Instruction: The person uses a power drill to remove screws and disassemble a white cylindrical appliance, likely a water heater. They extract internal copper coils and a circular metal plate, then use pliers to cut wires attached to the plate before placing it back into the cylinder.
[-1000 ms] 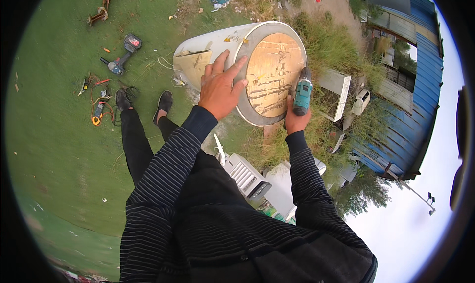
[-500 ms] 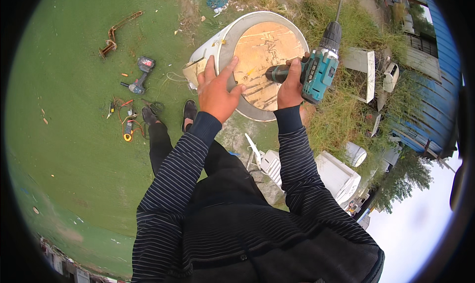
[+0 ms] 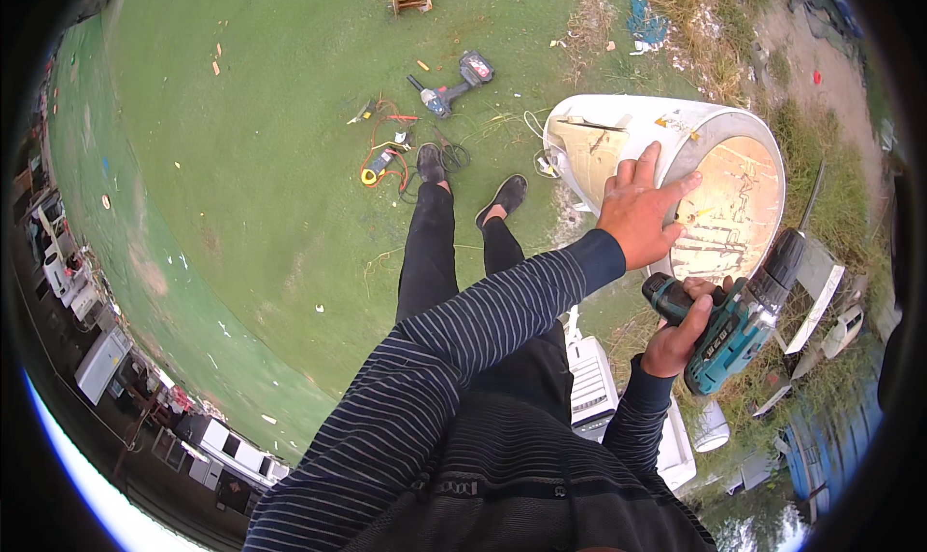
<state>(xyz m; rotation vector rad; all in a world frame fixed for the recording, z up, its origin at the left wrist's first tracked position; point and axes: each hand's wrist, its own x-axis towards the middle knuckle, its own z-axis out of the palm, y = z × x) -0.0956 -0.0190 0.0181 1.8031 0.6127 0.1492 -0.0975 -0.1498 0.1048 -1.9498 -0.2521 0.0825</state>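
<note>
A white drum-shaped housing (image 3: 628, 113) with a round wooden board (image 3: 739, 199) set in its top stands before me. My left hand (image 3: 640, 209) rests spread over its grey rim, fingers apart and touching the surface. Lower right of it, my right hand (image 3: 676, 335) grips a teal cordless drill (image 3: 739, 335) by the handle. The long bit points away, up and to the right, clear of the board. A pale yellowish panel (image 3: 586, 148) shows on the drum's near-left side, with a thin white cord beside it.
On the green ground lie a grey cordless impact wrench (image 3: 452, 84), a yellow clamp meter (image 3: 377, 169) with red and black leads, and a rusty metal bracket (image 3: 415, 0). White plastic casings (image 3: 591, 383) lie near my right arm. Dry grass and scrap fill the right side.
My view has swung left, so the drum and both hands appear farther right. The drill has moved down and away from the board's edge. My left hand stays on the rim.
</note>
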